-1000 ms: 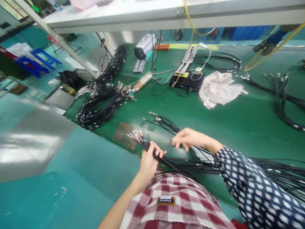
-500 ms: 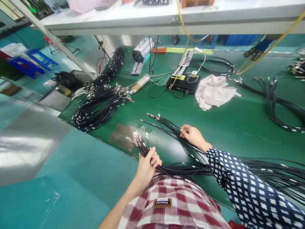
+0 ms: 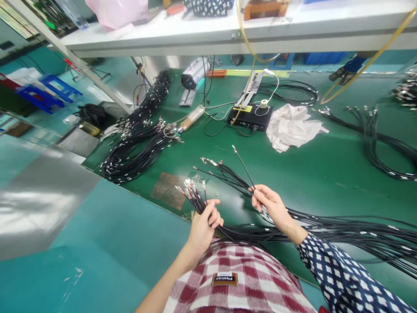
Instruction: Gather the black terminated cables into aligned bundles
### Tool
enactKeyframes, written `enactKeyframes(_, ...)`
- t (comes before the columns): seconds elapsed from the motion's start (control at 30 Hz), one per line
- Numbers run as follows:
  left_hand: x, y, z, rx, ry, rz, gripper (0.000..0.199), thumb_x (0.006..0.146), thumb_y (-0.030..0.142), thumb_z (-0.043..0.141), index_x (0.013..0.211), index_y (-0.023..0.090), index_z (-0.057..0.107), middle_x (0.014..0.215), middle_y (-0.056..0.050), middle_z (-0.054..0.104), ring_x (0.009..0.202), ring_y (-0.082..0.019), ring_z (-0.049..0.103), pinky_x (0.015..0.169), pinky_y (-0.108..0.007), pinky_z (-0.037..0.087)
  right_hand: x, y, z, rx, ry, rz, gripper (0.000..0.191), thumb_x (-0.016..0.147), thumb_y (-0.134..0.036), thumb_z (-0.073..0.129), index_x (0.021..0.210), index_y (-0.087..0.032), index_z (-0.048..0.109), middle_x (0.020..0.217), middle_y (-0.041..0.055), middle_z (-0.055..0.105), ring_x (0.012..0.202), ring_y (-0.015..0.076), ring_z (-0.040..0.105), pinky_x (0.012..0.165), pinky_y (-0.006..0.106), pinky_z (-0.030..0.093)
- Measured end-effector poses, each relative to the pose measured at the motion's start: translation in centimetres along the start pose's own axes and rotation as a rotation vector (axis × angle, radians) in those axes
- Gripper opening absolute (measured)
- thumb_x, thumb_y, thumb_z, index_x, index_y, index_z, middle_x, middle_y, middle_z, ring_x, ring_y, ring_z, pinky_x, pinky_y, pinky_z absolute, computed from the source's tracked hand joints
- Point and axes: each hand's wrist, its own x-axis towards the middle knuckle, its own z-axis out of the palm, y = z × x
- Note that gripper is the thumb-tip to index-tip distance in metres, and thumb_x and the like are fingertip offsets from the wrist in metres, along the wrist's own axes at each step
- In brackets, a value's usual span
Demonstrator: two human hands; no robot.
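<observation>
My left hand (image 3: 207,221) is wrapped round a bundle of black cables (image 3: 195,201) near the table's front edge, their metal-tipped ends sticking out to the upper left. To its right, my right hand (image 3: 267,202) pinches a single black cable (image 3: 243,164) between thumb and fingers, its tip pointing up and to the left. Beneath and left of that hand lies a smaller group of loose cables (image 3: 228,173) on the green table. Long cables (image 3: 342,230) run off to the right from both hands.
A coiled cable bundle (image 3: 122,163) lies at the left. Behind are a black box (image 3: 249,116), a white cloth (image 3: 293,127) and a wooden-handled tool (image 3: 192,119). More cables (image 3: 384,141) lie at the right. A white shelf (image 3: 163,43) crosses above the table.
My right hand has moved slightly right and down, and one cable now stands up from its fingers, apart from the loose group. My left hand still grips its bundle.
</observation>
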Motion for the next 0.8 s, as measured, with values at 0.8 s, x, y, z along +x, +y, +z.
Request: enactKeyframes(0.8,0.5,0.4,0.9,0.026,-0.045,0.021,0.031,0.088,0.033,0.049,0.108,0.011,0.055,0.048,0.008,0.02,0.042,-0.005,0.025,0.046,-0.022,0.028,-4.2,0.6,1.3,0.132,-0.124,0.102,0.019,0.089,-0.035,0.049,0.095,-0.017,0.052,0.06,-0.002,0.055,0.044,0.0058,0.046,0.047,0.019,0.035)
